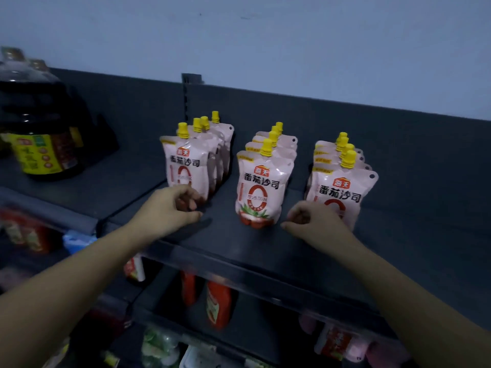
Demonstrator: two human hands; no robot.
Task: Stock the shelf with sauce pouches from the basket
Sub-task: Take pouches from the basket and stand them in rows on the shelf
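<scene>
Three rows of pink sauce pouches with yellow caps stand upright on the dark top shelf (239, 243): a left row (187, 166), a middle row (261, 187) and a right row (342, 187), each several deep. My left hand (172, 208) is at the base of the left row's front pouch, fingers curled against it. My right hand (316, 221) is at the base of the right row's front pouch, fingers curled, covering its lower part. Neither hand lifts a pouch. The basket is out of view.
A large dark bottle with a yellow label (39, 136) stands on the shelf section at left. Red sauce bottles (218, 304) and other packets fill the lower shelves. A dark back panel and pale wall rise behind the pouches.
</scene>
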